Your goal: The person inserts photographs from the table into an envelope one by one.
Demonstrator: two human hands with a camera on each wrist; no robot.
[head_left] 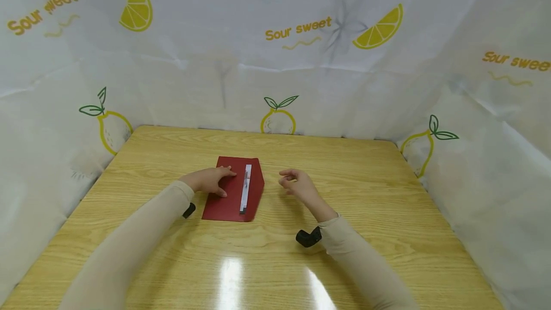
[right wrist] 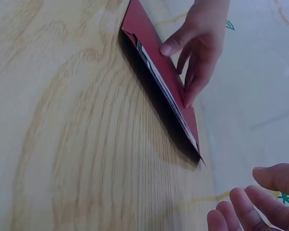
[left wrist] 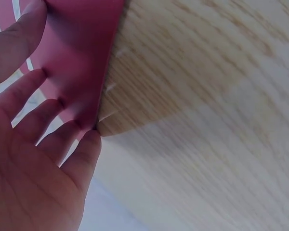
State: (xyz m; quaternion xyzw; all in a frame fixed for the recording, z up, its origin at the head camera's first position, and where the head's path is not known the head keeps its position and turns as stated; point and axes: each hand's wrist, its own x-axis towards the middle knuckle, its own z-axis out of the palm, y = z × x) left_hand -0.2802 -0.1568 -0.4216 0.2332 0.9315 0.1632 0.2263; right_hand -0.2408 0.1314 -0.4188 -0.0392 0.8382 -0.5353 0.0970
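Observation:
A red envelope (head_left: 227, 202) lies on the wooden table, its pointed flap (head_left: 257, 183) unfolded toward the right. White paper (head_left: 245, 194) with darker markings shows as a strip along the opening; the right wrist view shows the edges of the papers (right wrist: 169, 91) inside the mouth. My left hand (head_left: 210, 180) rests on the envelope's left part, thumb and fingers spread, fingertips touching the red surface (left wrist: 82, 53). To the right of the flap, my right hand (head_left: 301, 187) hovers apart from the envelope. Its fingers are loosely bent and hold nothing.
The wooden table (head_left: 366, 190) reaches back to a white cloth backdrop (head_left: 193, 80) printed with lemons and lettering. The cloth also hangs along both sides. Black wrist-worn devices show near the left sleeve (head_left: 148, 233) and right sleeve (head_left: 357, 252). Light glares on the table's near part.

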